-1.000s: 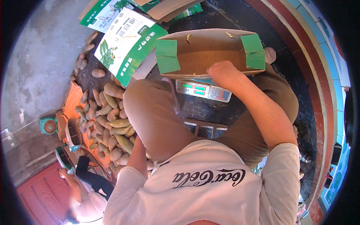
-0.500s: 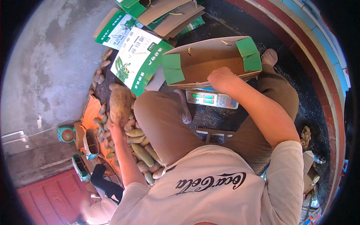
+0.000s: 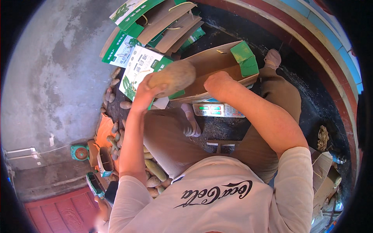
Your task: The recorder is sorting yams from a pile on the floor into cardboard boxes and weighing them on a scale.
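My left hand (image 3: pixel 146 90) is raised and wrapped round one end of a large, oblong, soil-brown radish (image 3: pixel 175 77). The radish hangs over the left end of an open cardboard carton (image 3: pixel 211 58), hiding part of that end. With closed fingers, my right hand (image 3: pixel 218 83) grips the carton's near rim. The carton has green end flaps and a bare brown inside, and rests on a digital scale (image 3: pixel 210 109) whose lit display and keypad face me.
A pile of radishes (image 3: pixel 156 169) lies beside my left leg, partly on an orange sheet (image 3: pixel 104 126). Flattened green and white cartons (image 3: pixel 136 64) lean at the far left. Partly visible at the lower left is another person (image 3: pixel 102 209). A grey wall (image 3: pixel 58 77) borders the left side.
My left hand has lifted the radish from beside the pile, up and rightward to the carton. My right hand stays on the rim. The view has shifted slightly.
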Tool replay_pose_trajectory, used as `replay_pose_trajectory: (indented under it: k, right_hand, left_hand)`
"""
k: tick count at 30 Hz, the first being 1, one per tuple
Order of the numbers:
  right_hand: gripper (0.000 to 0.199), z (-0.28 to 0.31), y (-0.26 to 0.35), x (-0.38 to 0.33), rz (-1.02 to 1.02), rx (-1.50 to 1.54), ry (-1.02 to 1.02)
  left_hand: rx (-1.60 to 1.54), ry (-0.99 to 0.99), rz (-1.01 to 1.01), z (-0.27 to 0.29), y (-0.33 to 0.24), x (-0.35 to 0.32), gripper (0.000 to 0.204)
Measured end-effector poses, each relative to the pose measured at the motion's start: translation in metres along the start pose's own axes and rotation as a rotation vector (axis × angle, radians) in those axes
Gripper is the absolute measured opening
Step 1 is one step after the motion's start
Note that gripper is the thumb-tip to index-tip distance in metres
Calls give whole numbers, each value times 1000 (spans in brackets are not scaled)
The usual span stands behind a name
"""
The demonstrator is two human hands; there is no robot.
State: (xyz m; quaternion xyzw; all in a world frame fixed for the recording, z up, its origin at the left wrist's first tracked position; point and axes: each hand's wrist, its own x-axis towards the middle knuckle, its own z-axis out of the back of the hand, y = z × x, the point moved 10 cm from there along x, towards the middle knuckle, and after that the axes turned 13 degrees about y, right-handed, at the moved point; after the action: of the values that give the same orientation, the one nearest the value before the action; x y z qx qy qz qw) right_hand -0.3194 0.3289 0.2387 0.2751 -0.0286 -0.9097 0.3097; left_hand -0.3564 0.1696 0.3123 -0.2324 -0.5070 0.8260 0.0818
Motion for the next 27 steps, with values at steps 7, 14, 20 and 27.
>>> replay_pose_trajectory:
  k: [7, 14, 20, 27]
  right_hand:
    - [28, -25, -9, 17, -100, -10, 188]
    - [32, -35, 0, 11, -105, 10, 270]
    - [25, -38, 1, 29, -89, -2, 225]
    - [30, -51, 11, 52, -23, -68, 183]
  left_hand:
    - [293, 172, 144, -72, 58, 89, 63]
    - [275, 318, 433, -128, 100, 114, 60]
    - [-130, 414, 342, -172, 120, 131, 60]
    - [10, 442, 106, -148, 56, 111, 47]
